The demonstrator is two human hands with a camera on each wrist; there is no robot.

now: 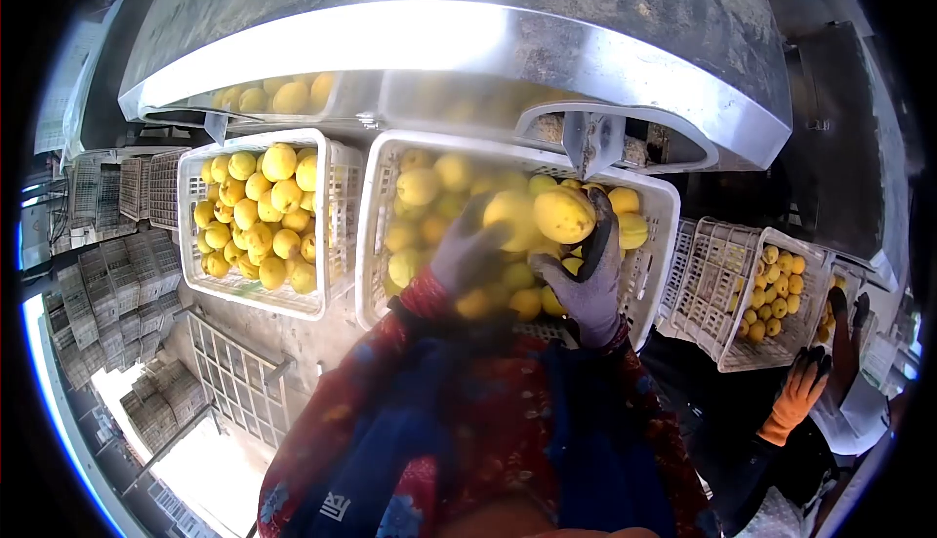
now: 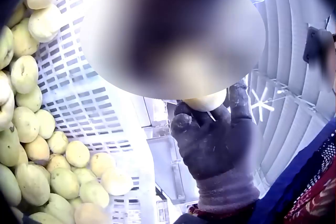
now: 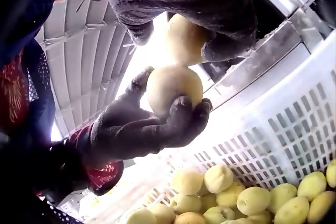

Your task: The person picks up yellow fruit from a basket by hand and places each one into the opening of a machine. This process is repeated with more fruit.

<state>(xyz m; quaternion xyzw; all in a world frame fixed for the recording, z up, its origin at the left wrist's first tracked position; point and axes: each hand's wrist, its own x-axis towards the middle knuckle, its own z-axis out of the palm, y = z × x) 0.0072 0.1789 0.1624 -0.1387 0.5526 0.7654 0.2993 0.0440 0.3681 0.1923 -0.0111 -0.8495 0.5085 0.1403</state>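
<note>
Both hands wear grey gloves with dark palms, raised over a white plastic crate point(image 1: 664, 245) of yellow peaches. My left hand point(image 1: 467, 257) grips a yellow peach point(image 1: 509, 220), slightly smeared in the head view. Beside it, my right hand point(image 1: 597, 279) holds another yellow peach point(image 1: 564, 214), thumb and fingers on its sides. From the right wrist, the left hand point(image 3: 152, 129) cups its peach point(image 3: 173, 88) from below, close under the right hand's peach point(image 3: 185, 40). A blurred patch covers much of the left wrist view; below it shows the right hand point(image 2: 218, 145) with its peach point(image 2: 207, 101).
A second crate point(image 1: 327, 235) of peaches stands to the left, another point(image 1: 727, 309) to the right. A metal machine edge point(image 1: 644, 60) runs along the far side. An orange glove point(image 1: 791, 401) of another person is at right. Stacked crates point(image 1: 117, 284) stand at far left.
</note>
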